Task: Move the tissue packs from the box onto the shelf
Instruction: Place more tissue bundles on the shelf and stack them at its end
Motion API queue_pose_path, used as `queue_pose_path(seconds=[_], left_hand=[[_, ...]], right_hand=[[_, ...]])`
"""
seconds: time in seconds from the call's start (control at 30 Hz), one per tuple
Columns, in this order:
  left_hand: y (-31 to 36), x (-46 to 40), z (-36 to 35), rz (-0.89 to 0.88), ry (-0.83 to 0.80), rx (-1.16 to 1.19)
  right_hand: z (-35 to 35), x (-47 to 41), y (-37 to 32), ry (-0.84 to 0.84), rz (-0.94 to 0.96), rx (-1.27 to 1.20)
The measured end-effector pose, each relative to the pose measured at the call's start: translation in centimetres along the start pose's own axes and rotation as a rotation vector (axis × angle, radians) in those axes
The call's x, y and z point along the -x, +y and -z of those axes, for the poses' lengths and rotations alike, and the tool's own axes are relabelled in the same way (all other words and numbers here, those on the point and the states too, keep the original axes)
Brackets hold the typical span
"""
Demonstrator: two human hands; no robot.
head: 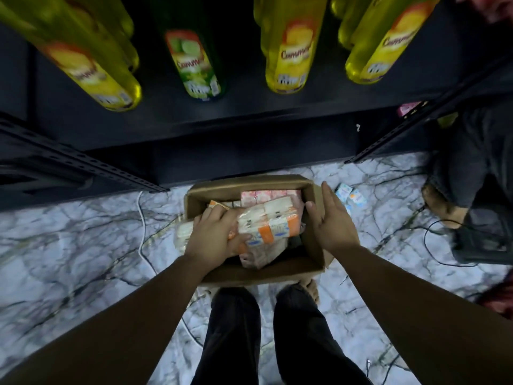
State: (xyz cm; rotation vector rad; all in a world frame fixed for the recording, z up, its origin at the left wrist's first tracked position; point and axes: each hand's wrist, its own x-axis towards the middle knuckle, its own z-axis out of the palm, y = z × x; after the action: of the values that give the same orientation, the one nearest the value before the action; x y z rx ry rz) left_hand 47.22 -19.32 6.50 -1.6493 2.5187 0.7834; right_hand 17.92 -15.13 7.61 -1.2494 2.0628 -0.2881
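Cardboard box: open-topped, on the marble-patterned floor just in front of the black shelf unit; the wearer's feet stand at its near wall.
Box contents: tissue packs. A pink-wrapped row lies along the far wall; another pinkish pack sits low near the front, partly hidden.
Orange-banded tissue pack: a clear-wrapped bundle, raised over the box opening, not on the shelf. Long axis runs left to right and tilts slightly, the orange band at its near right end.
Left hand: fingers curled round the left end of the orange-banded tissue pack, thumb under its near edge. A second pale pack shows just left of the wrist, over the box's left wall; whether the hand holds it too I cannot tell.
Right hand: fingers straight and together, thumb apart, palm facing the pack's right end, just beside it; contact cannot be told.
Shelf board: yellow bottles and one green bottle stand along it.
Floor, right of box: small blue-and-white packs; white cable to the left.
Far right: another person's dark trouser leg.
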Motion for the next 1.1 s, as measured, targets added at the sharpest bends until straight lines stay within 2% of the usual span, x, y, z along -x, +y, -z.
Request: queue_pose_path(seconds=[0.1, 0.2, 0.57, 0.83, 1.1], left_hand=[[2.3, 1.9, 5.3, 0.005, 0.051, 0.02], [4.7, 3.4, 10.7, -0.002, 0.097, 0.041], [11.0, 5.4, 31.7, -0.206, 0.371, 0.042], [13.9, 6.2, 44.5, -0.276, 0.472, -0.034], [16.1, 6.5, 55.5, -0.326, 0.619, -0.122]], right_hand=[[4.3, 3.1, -3.2, 0.008, 0.017, -0.078], [8.5, 5.9, -6.5, 0.038, 0.11, -0.122], [23.7, 11.9, -19.6, 0.145, 0.476, -0.399], [30.6, 14.7, -28.2, 0.237, 0.631, -0.578], [36.7, 15.1, -35.4, 0.399, 0.744, -0.585]])
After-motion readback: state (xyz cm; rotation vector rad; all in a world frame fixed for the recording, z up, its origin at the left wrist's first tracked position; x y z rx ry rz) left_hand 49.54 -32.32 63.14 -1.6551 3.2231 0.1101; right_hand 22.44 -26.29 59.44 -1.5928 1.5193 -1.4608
